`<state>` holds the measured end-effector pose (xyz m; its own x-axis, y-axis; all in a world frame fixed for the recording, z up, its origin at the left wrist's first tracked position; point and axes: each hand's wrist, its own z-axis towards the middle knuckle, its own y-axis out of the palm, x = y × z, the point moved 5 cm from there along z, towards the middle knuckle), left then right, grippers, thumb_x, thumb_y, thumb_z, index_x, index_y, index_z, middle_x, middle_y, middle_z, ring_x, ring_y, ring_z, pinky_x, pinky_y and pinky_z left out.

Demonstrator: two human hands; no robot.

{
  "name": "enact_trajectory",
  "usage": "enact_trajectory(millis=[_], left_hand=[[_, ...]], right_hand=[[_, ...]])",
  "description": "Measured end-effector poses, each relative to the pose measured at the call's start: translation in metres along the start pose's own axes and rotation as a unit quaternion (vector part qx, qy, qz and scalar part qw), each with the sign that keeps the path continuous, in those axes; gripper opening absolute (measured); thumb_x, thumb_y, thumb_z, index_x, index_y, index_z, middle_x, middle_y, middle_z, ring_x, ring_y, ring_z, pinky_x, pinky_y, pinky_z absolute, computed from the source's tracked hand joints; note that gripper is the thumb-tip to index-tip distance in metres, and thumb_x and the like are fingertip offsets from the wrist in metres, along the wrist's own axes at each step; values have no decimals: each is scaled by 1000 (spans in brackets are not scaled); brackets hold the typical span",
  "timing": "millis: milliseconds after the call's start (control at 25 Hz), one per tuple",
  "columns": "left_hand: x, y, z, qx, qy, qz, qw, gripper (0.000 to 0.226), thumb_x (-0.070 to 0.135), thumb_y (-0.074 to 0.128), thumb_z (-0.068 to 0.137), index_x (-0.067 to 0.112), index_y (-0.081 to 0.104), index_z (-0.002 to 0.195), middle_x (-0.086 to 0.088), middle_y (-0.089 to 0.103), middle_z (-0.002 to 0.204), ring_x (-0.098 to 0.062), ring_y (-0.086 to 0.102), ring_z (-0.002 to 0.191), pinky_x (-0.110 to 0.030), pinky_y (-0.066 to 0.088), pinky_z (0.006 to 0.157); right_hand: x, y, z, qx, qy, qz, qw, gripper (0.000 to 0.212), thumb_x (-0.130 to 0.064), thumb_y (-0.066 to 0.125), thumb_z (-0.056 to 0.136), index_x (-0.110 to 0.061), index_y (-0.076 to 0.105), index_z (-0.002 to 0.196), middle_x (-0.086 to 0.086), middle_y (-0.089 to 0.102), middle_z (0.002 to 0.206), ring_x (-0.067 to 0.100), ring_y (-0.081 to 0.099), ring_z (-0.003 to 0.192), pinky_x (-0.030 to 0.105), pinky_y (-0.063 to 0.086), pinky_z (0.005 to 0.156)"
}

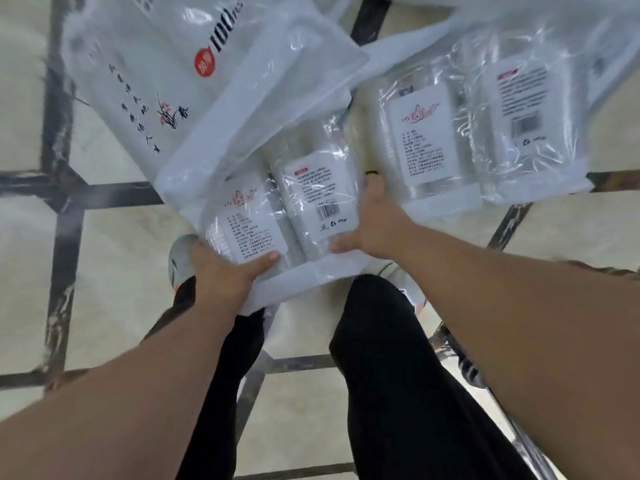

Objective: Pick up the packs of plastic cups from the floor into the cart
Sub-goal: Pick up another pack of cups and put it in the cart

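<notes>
Pack of plastic cups (277,209): labels up, long axis pointing away from the person. Left hand (221,271) grips its near corner, right hand (374,223) its right edge, thumbs on top.

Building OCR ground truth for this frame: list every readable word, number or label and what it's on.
"100": big black digits on the top-left pack; letters after it blurred.
The red round logo beside it: characters unreadable.
Vertical black script, same pack: too blurred.
On the held pack, gripped by left hand and right hand: label print and barcode digits too small.
On the right pack: label print and square code unreadable.
</notes>
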<state>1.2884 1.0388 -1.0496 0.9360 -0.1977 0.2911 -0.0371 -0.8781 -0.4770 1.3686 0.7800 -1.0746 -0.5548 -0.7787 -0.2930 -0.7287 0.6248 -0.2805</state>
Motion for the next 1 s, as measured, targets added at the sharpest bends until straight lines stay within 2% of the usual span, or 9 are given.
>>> enact_trajectory(millis=[240,320,400,520,600,680,760,840,1000], left_hand=[[47,-73,-146,-27,6,59,998,92,31,98,59,15,29,117,2,48,106,-19,53,95,-33,44,77],[83,-98,-205,-53,30,85,995,93,44,101,50,12,40,114,4,59,104,-14,63,88,-31,53,73],[126,-117,-254,-61,85,125,987,107,64,98,36,17,53,121,-1,69,109,-17,72,93,-39,61,77],[241,-130,-349,-72,212,156,962,121,61,97,45,17,40,142,5,52,133,-25,59,120,-44,50,100],[323,-139,-429,-67,273,177,943,116,49,98,54,12,34,144,2,41,132,-28,52,121,-43,45,98],[388,-141,-501,-63,344,184,919,121,58,96,47,12,38,143,-3,42,135,-28,54,121,-46,47,100],[431,-135,-547,-58,398,191,895,125,67,91,39,13,43,141,-5,45,134,-28,57,118,-48,49,100],[462,-120,-601,-60,445,199,871,121,59,94,45,12,41,142,-9,43,138,-32,57,118,-49,48,101],[491,-81,-681,-100,522,215,819,116,56,93,47,9,37,137,-2,42,127,-31,55,115,-42,46,92]], right_hand=[[-4,-26,-156,-10,-16,59,998,149,-75,86,35,-42,6,156,-14,35,144,18,39,137,52,35,114],[-11,-65,-234,16,-28,115,993,134,-62,94,46,-41,16,153,-14,36,134,17,39,132,46,39,112],[-20,-115,-310,52,-44,202,977,106,-36,101,58,-39,31,137,-17,38,125,9,48,126,26,47,100],[-38,-194,-422,114,-74,295,946,95,-12,98,68,-43,34,131,-24,41,128,-13,47,124,1,41,88],[-44,-247,-488,178,-101,292,934,116,-36,98,66,-45,20,151,-19,36,145,-2,40,136,16,37,110],[-49,-300,-546,246,-124,287,918,130,-50,93,63,-36,8,159,-12,27,154,12,34,143,36,37,117],[-48,-342,-593,292,-130,293,901,130,-49,92,62,-27,9,160,-8,25,155,17,34,143,38,39,115],[-30,-375,-642,346,-141,321,870,122,-44,94,59,-27,20,154,-3,32,146,16,40,136,38,42,113],[19,-403,-708,415,-117,345,834,104,-31,95,63,-33,26,139,-6,38,128,15,49,116,32,49,93]])
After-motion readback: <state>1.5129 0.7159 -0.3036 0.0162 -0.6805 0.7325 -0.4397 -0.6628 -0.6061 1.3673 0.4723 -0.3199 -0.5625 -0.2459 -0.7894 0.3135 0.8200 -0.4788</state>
